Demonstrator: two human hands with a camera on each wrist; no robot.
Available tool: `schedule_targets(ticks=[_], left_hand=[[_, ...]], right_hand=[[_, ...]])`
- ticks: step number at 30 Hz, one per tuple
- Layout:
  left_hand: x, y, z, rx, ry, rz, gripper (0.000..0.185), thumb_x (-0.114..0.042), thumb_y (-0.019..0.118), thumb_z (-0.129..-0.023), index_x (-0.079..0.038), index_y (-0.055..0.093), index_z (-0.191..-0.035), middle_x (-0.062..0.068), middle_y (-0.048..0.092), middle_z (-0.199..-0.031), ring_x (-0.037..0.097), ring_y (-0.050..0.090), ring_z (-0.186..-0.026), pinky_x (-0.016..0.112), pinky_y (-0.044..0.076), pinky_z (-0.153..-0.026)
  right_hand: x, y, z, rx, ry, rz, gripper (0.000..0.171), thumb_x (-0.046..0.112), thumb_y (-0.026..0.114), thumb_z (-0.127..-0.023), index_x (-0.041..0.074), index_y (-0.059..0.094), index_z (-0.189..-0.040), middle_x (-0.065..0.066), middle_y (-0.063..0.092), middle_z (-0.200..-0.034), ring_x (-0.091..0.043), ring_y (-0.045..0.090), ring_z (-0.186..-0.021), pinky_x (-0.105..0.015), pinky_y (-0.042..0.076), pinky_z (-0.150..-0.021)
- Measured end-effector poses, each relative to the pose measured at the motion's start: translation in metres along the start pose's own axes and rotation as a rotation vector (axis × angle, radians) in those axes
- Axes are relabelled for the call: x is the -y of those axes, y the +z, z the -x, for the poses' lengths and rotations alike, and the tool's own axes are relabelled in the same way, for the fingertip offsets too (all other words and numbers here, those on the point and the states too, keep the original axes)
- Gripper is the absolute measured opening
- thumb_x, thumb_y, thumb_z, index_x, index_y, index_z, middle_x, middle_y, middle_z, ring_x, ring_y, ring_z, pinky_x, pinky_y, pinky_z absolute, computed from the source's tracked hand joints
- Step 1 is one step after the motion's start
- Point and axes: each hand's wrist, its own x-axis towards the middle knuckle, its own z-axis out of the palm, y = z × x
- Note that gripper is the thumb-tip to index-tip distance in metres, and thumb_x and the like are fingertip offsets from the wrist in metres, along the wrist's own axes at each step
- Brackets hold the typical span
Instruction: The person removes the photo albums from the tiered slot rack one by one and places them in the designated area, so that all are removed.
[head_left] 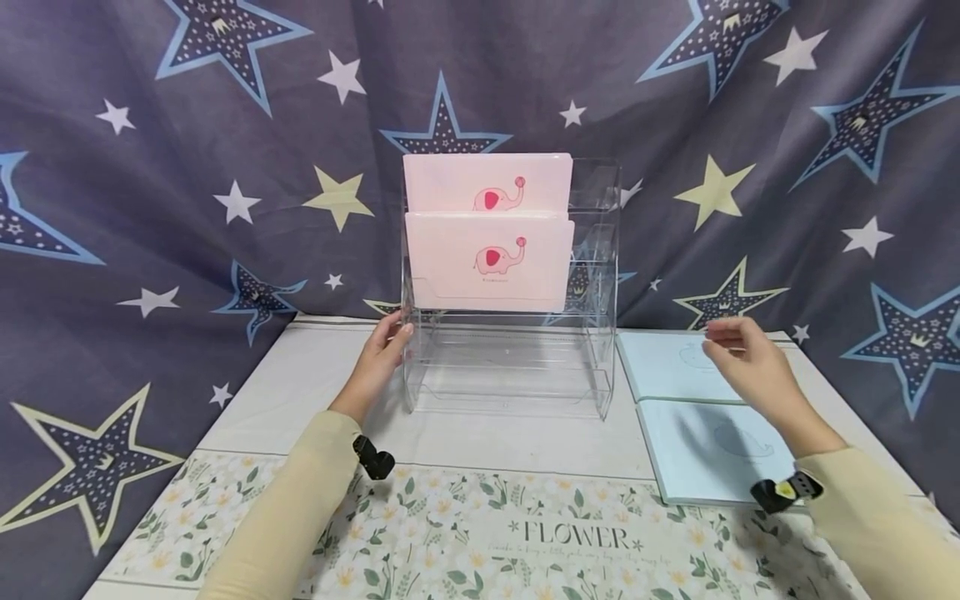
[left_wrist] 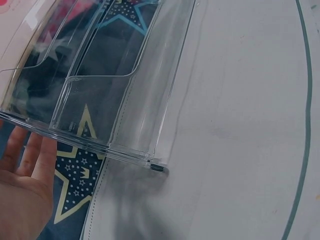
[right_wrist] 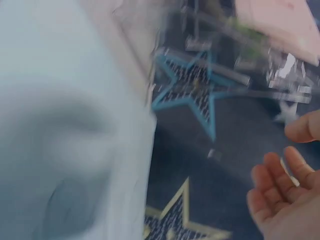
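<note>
While the left hand [head_left: 380,357] rests with straight fingers against the left wall of the clear acrylic rack [head_left: 510,367], the right hand [head_left: 742,358] hovers relaxed and holding nothing over on the three o'clock side. That right hand floats just above the far blue folder [head_left: 660,367], fingers loosely spread, touching nothing that I can see. A second blue folder [head_left: 705,454] lies nearer, at about four o'clock from the rack, the two lying edge to edge on the white table [head_left: 300,383]. Up in the rack, two pink elephant folders [head_left: 491,262] stand in the upper tiers, at twelve o'clock, while the lower tiers are see-through. From the left wrist camera, the left fingers [left_wrist: 30,152] lie flat under the rack's edge. The right wrist camera is blurred, showing an open palm [right_wrist: 285,200].
</note>
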Motion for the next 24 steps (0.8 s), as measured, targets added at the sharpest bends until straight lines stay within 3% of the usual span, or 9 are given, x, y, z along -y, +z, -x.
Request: schedule_targets(ticks=[5, 8, 11, 14, 24], left_hand=[[0.014, -0.001, -0.007, -0.017, 0.022, -0.020, 0.057, -0.037, 0.050, -0.107, -0.015, 0.033, -0.157, 0.019, 0.042, -0.146, 0.033, 0.042, -0.134, 0.047, 0.042, -0.110], [0.017, -0.001, -0.008, -0.024, 0.039, -0.021, 0.057, -0.038, 0.050, -0.106, -0.015, 0.035, -0.156, 0.019, 0.043, -0.144, 0.032, 0.044, -0.132, 0.047, 0.044, -0.108], [0.017, 0.000, -0.008, -0.024, 0.053, -0.012, 0.056, -0.037, 0.050, -0.107, -0.013, 0.036, -0.155, 0.020, 0.044, -0.143, 0.033, 0.045, -0.131, 0.047, 0.045, -0.108], [0.017, 0.000, -0.008, -0.018, 0.058, -0.006, 0.056, -0.036, 0.050, -0.107, -0.012, 0.035, -0.155, 0.021, 0.043, -0.143, 0.034, 0.044, -0.132, 0.046, 0.045, -0.108], [0.015, -0.001, -0.008, -0.019, 0.024, -0.023, 0.057, -0.037, 0.050, -0.106, -0.015, 0.034, -0.156, 0.019, 0.043, -0.146, 0.033, 0.043, -0.134, 0.045, 0.045, -0.108]], right_hand=[[0.035, 0.017, -0.020, -0.023, -0.104, -0.087, 0.033, 0.017, 0.057, -0.103, -0.004, 0.054, -0.129, -0.019, 0.060, -0.119, -0.014, 0.053, -0.104, -0.012, 0.040, -0.085], [0.057, 0.026, -0.032, -0.002, -0.116, -0.147, 0.035, 0.017, 0.056, -0.103, -0.003, 0.052, -0.132, -0.018, 0.059, -0.124, -0.024, 0.055, -0.112, -0.018, 0.043, -0.092], [0.074, 0.035, -0.044, 0.029, -0.123, -0.213, 0.039, 0.017, 0.056, -0.104, -0.002, 0.049, -0.137, -0.019, 0.057, -0.131, -0.032, 0.054, -0.121, -0.033, 0.046, -0.102], [0.089, 0.044, -0.055, 0.062, -0.131, -0.266, 0.044, 0.016, 0.056, -0.104, 0.000, 0.045, -0.143, -0.019, 0.053, -0.138, -0.033, 0.050, -0.127, -0.045, 0.043, -0.107], [0.118, 0.062, -0.085, 0.184, -0.113, -0.333, 0.061, 0.024, 0.059, -0.103, 0.009, 0.031, -0.156, -0.012, 0.039, -0.156, -0.029, 0.038, -0.141, -0.044, 0.035, -0.115]])
